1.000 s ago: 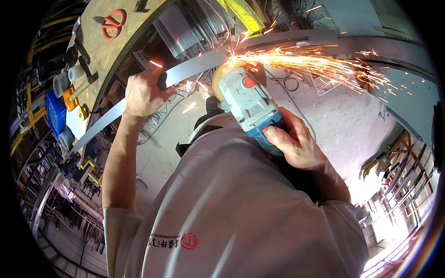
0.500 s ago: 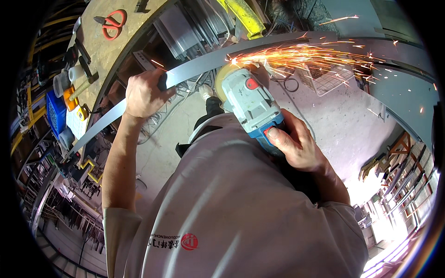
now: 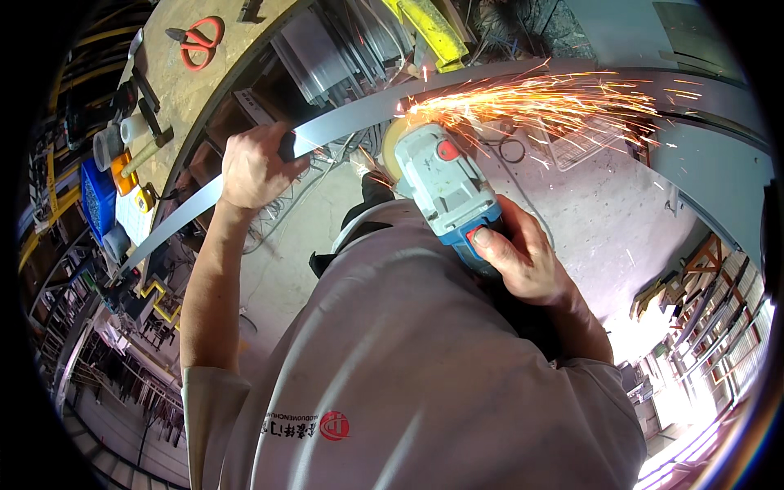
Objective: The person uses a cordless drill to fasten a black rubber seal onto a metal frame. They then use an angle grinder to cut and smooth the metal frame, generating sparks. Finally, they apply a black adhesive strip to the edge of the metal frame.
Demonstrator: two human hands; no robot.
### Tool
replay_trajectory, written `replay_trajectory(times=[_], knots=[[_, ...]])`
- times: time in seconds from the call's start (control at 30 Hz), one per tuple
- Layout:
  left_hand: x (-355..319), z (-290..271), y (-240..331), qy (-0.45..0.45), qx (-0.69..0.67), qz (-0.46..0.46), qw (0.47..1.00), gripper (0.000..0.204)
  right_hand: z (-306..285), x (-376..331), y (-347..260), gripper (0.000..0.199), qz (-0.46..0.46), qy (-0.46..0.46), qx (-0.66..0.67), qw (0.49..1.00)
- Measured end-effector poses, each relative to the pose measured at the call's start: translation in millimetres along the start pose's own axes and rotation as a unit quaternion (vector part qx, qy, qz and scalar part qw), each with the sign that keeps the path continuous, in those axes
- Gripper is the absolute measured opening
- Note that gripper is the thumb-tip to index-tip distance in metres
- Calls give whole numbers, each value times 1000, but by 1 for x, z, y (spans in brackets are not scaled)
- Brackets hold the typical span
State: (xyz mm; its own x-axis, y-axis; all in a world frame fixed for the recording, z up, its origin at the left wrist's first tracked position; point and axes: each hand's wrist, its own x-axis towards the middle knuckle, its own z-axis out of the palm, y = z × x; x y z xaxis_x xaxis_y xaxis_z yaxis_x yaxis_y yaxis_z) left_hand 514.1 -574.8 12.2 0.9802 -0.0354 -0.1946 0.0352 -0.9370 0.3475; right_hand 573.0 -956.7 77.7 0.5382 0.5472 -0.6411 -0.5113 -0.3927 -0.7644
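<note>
- Metal strip [image 3: 351,116] is the workpiece: it crosses the upper half of the frame, long axis climbing from mid left to upper centre (the bend's probably just fisheye).
- Left hand [image 3: 257,167] is the nearer of the 2, its grip wrapped over the strip left of centre.
- Right hand [image 3: 527,253], right of centre, has its grip closed round the back end of an angle grinder [image 3: 441,184].
- Grinder's long axis points up and left from that grip, so it meets the strip crosswise.
- Its disc [image 3: 393,151] reaches the strip's lower edge near upper centre; sparks [image 3: 523,106] spray right.
- So the contact spot's right of the left hand, up-left of the right.
</note>
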Motion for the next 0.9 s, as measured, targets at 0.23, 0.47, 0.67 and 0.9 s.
replay_trajectory(times=[0.23, 0.47, 0.67, 0.9], knots=[[1, 1, -1, -10, 2, 0, 1000, 34, -2, 0, -6, 39, 0, -13, -7, 1000], [1, 5, -3, 23, -22, 15, 999, 39, 0, -2, 1, 39, -7, 7, 8, 1000], [1, 7, -5, 25, -21, 16, 999, 38, 1, -1, 0, 37, -30, 15, 38, 999], [0, 4, -6, -5, -1, 2, 1000, 32, -5, 1, -2, 36, 2, -18, 13, 1000]])
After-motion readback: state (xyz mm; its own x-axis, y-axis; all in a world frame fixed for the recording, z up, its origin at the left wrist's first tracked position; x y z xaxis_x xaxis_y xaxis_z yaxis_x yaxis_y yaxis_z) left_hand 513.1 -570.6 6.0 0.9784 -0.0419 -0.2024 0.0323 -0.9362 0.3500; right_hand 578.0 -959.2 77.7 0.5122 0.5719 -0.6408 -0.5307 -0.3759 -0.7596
